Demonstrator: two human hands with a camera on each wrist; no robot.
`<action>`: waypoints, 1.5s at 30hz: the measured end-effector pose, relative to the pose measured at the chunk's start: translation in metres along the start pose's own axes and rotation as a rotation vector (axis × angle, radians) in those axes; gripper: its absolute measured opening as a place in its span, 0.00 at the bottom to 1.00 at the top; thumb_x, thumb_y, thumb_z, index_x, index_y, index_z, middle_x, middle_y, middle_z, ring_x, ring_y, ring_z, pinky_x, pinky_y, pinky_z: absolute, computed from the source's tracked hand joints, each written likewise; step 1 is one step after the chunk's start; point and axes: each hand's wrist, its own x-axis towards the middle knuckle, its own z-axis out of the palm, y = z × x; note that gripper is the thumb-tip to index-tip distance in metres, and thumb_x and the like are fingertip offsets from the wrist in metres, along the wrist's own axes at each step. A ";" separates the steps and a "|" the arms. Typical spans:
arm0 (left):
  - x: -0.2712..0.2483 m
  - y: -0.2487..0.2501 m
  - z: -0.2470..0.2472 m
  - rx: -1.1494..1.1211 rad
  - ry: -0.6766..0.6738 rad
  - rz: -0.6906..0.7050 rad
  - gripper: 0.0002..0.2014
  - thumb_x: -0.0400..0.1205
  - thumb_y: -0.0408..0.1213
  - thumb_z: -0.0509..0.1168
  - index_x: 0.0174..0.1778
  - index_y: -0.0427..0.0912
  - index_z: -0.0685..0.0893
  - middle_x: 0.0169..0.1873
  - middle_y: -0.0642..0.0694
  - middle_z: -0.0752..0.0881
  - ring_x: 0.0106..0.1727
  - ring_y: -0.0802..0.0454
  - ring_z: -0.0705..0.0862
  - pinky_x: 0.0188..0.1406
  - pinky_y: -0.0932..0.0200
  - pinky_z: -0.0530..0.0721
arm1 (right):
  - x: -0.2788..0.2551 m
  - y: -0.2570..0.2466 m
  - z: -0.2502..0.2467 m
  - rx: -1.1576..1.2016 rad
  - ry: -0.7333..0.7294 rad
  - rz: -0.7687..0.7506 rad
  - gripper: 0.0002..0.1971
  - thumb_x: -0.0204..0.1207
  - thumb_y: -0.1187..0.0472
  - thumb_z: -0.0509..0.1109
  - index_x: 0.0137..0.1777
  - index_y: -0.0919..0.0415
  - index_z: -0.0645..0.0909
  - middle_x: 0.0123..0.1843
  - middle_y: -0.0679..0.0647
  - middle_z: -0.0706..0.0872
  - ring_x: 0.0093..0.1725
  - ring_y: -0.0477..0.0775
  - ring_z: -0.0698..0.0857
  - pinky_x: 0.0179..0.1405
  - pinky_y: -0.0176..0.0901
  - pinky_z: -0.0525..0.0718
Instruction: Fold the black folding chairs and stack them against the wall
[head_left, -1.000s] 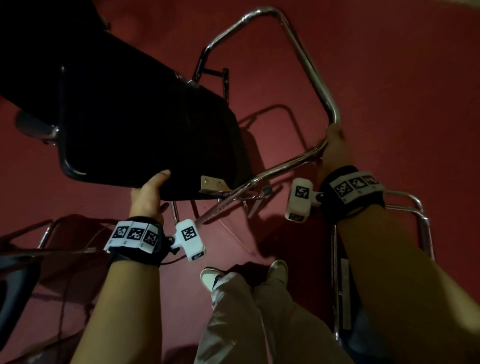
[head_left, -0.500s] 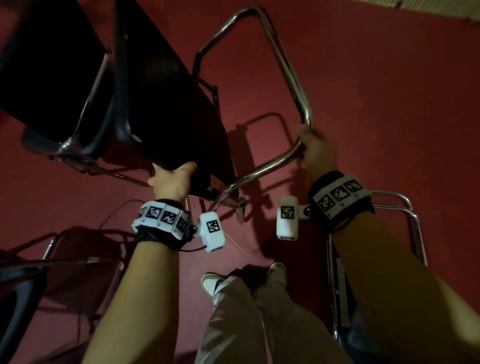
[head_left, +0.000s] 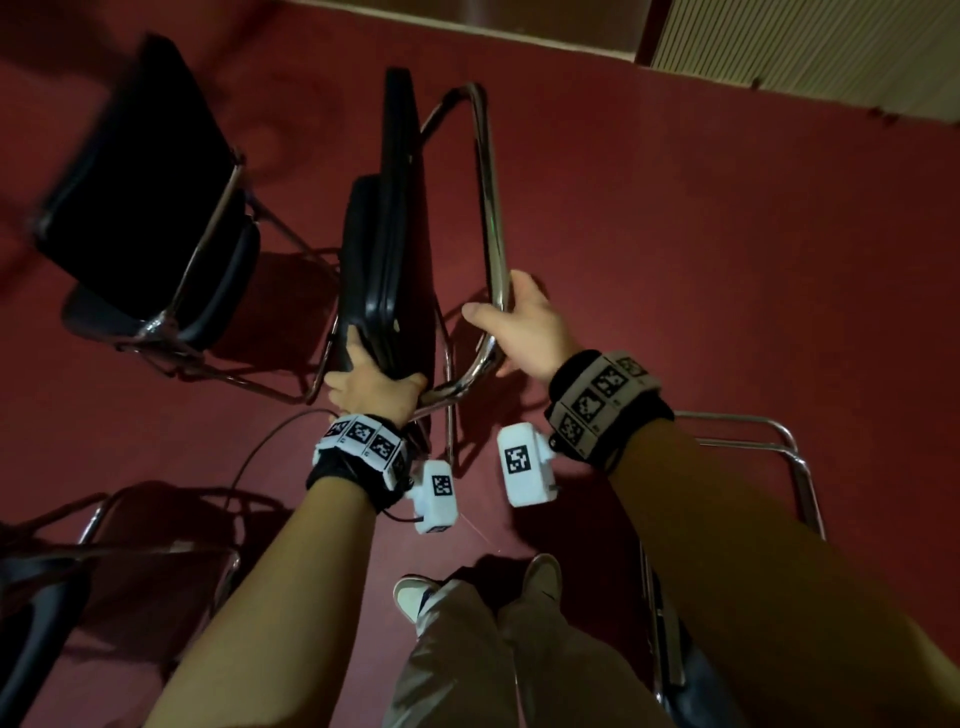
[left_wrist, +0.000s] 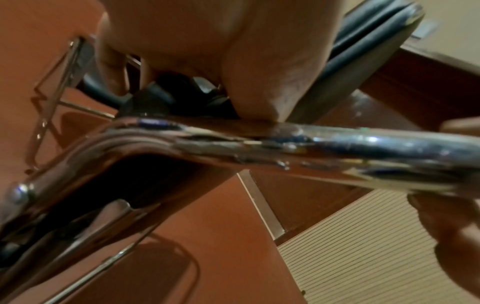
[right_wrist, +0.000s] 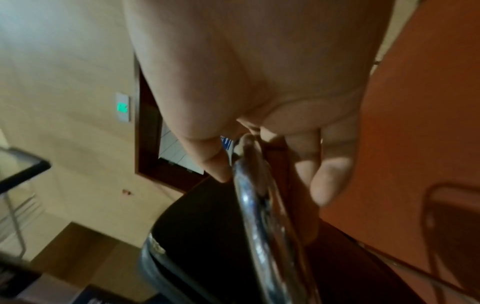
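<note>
The black folding chair (head_left: 400, 234) stands edge-on at centre, its seat and backrest pressed flat together. My left hand (head_left: 371, 387) grips the near lower edge of the black pads, fingers curled round it; in the left wrist view the left hand (left_wrist: 221, 51) sits just above the chrome tube (left_wrist: 337, 144). My right hand (head_left: 514, 322) holds the chrome leg frame (head_left: 488, 197) near its bend, thumb on the seat side and fingers on the other. In the right wrist view the right hand (right_wrist: 259, 72) loosely straddles the tube (right_wrist: 254, 205). The frame stands a little way off the seat.
An unfolded black chair (head_left: 145, 197) stands to the left rear, another chair (head_left: 47, 613) at lower left, and a chrome chair frame (head_left: 779, 441) beside my right arm. A cable (head_left: 260, 457) lies on the red carpet. The wall's baseboard (head_left: 467, 21) and a slatted panel (head_left: 805, 52) run along the top.
The seat has swung up flat against the backrest and the chair has turned edge-on. The chrome leg frame has closed in toward the seat. My right hand's grasp has loosened on the tube.
</note>
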 end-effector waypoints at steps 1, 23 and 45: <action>-0.002 -0.002 0.000 0.025 -0.005 0.004 0.52 0.71 0.47 0.77 0.85 0.62 0.51 0.68 0.32 0.67 0.70 0.30 0.71 0.70 0.38 0.75 | 0.001 -0.004 0.002 0.033 0.010 0.017 0.25 0.72 0.43 0.74 0.65 0.50 0.73 0.46 0.50 0.87 0.39 0.53 0.89 0.36 0.50 0.89; -0.002 -0.017 -0.042 -0.343 -0.346 0.066 0.60 0.62 0.68 0.76 0.88 0.50 0.57 0.79 0.51 0.73 0.78 0.53 0.73 0.78 0.55 0.70 | 0.011 -0.021 0.018 0.024 0.023 0.013 0.59 0.49 0.34 0.82 0.80 0.29 0.52 0.73 0.49 0.79 0.72 0.51 0.79 0.73 0.53 0.79; -0.036 -0.007 -0.079 -0.630 -0.499 -0.438 0.15 0.88 0.45 0.63 0.46 0.36 0.84 0.36 0.37 0.85 0.34 0.45 0.81 0.39 0.53 0.78 | 0.011 -0.091 0.037 0.094 0.013 0.250 0.58 0.72 0.63 0.80 0.88 0.55 0.37 0.83 0.59 0.68 0.79 0.60 0.71 0.76 0.52 0.72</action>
